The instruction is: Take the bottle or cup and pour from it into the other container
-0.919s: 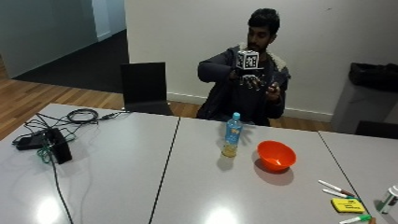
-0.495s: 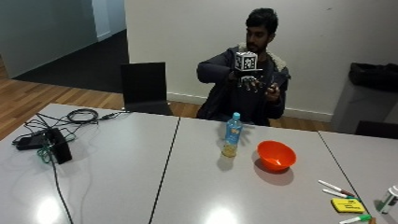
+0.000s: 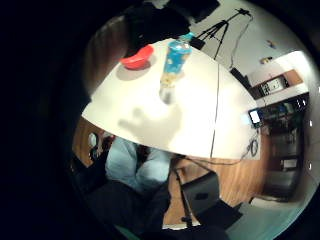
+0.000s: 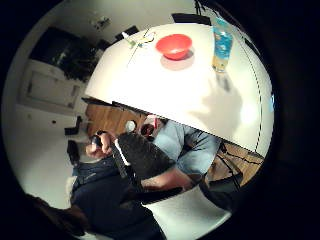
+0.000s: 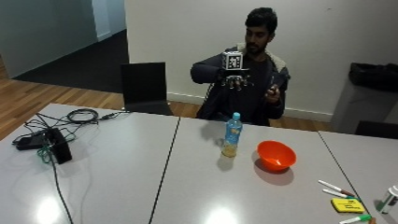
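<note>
A clear bottle (image 5: 232, 135) with a blue cap and label and some yellow liquid stands upright on the grey table (image 5: 124, 182), near the far edge. An empty orange bowl (image 5: 276, 155) sits just right of it. My gloved right hand (image 5: 235, 82) hangs in the air above and behind the bottle, at chest height, fingers loosely curled downward and holding nothing. Both palm views look down on the bottle (image 3: 175, 59) (image 4: 221, 44) and the bowl (image 3: 136, 57) (image 4: 174, 46) from a distance.
Markers (image 5: 332, 187) and a yellow pad (image 5: 344, 205) lie at the table's right end. A black device with cables (image 5: 54, 144) is at the left end. A black chair (image 5: 144, 87) stands behind the table. The person's bare hand (image 5: 272, 92) holds a small dark object.
</note>
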